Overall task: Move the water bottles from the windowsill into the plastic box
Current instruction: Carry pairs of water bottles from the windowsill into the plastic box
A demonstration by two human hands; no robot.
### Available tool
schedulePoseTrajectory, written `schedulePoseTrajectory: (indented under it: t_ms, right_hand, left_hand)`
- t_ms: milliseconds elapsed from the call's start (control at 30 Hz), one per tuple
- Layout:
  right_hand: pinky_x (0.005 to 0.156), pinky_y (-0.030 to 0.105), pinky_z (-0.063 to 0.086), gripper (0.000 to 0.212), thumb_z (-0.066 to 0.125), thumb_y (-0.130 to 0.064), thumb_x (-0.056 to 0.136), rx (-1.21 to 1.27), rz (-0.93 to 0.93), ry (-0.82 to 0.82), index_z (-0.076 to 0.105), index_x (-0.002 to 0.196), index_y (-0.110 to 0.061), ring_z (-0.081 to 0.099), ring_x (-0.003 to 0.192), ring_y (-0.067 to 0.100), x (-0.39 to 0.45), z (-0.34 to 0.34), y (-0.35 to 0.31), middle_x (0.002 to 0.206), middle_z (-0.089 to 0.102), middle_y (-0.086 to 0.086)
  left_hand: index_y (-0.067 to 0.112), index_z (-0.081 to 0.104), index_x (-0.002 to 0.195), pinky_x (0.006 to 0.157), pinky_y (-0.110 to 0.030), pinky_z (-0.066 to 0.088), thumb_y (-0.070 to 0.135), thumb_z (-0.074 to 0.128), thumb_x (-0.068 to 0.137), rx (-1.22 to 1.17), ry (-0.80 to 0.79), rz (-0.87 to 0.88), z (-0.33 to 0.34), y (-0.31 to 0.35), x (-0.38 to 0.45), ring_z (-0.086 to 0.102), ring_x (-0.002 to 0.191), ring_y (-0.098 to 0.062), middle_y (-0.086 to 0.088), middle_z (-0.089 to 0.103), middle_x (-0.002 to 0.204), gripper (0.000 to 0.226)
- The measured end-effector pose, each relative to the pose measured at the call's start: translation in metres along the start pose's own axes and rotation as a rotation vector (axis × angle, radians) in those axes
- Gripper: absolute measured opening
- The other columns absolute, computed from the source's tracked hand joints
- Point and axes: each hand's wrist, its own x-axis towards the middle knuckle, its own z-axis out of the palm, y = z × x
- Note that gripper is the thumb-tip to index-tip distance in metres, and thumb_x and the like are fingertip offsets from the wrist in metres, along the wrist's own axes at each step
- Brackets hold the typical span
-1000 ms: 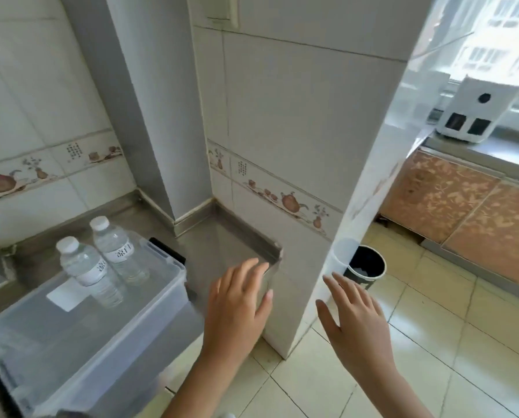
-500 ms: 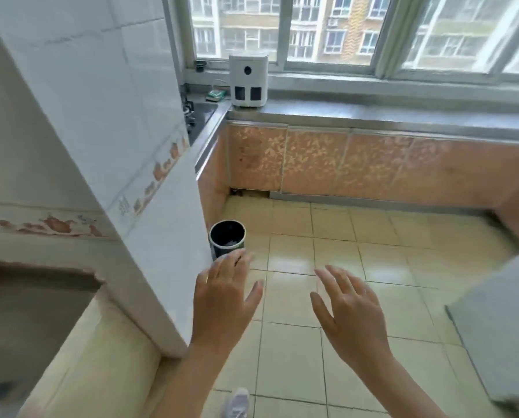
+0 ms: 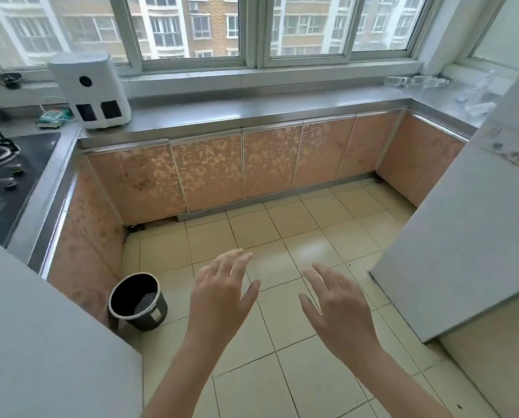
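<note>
- I'm holding my left hand (image 3: 222, 300) and right hand (image 3: 338, 309) empty over the floor (image 3: 282, 233), fingers apart.
- Bottles (image 3: 415, 81) are lying on the far-right windowsill (image 3: 282, 86), blurred.

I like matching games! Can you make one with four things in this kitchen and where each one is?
Things:
1. round black waste bin
2. white boxy appliance
3. black gas stove
4. clear plastic water bottles

Places:
A. far right windowsill
B. on the tiled floor
C. left counter
D. counter under the window

Pairs: 1-B, 2-D, 3-C, 4-A
</note>
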Motion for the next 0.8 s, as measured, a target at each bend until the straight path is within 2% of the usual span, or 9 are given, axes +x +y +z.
schedulePoseTrajectory:
  t_ms: [167,367,600,800]
  right_hand:
    - [0.091,0.047,0.05,0.045,0.076,-0.028,0.076,0.015,0.163,0.032,0.067,0.117,-0.014,0.062,0.111,0.028,0.055,0.015,0.025,0.122,0.065,0.008]
    - [0.092,0.047,0.047,0.044,0.077,-0.029,0.076,-0.003,0.282,0.062,0.067,0.116,-0.014,0.061,0.112,0.029,0.121,0.038,0.091,0.123,0.065,0.008]
    - [0.094,0.045,0.045,0.045,0.073,-0.029,0.079,0.018,0.372,0.065,0.065,0.121,-0.015,0.058,0.117,0.028,0.234,0.055,0.192,0.129,0.061,0.008]
    - [0.097,0.047,0.045,0.044,0.072,-0.028,0.08,0.013,0.352,0.08,0.065,0.121,-0.014,0.056,0.119,0.028,0.337,0.062,0.262,0.13,0.06,0.009]
  left_hand:
    - [0.014,0.069,0.122,0.088,-0.042,0.053,0.034,0.078,0.082,0.004,-0.053,0.137,0.033,-0.003,0.091,0.066,0.114,-0.022,-0.002,0.068,0.126,0.046]
    - [0.016,0.07,0.119,0.084,-0.039,0.053,0.034,0.08,0.078,-0.054,-0.064,0.241,0.095,0.022,0.187,0.067,0.11,-0.021,0.0,0.069,0.122,0.046]
    - [0.017,0.07,0.118,0.084,-0.038,0.053,0.035,0.081,0.078,-0.074,-0.105,0.266,0.168,0.07,0.315,0.068,0.11,-0.021,0.0,0.07,0.123,0.045]
    - [0.017,0.07,0.119,0.086,-0.038,0.052,0.034,0.081,0.077,-0.08,-0.078,0.261,0.215,0.103,0.432,0.067,0.111,-0.022,0.0,0.069,0.124,0.047]
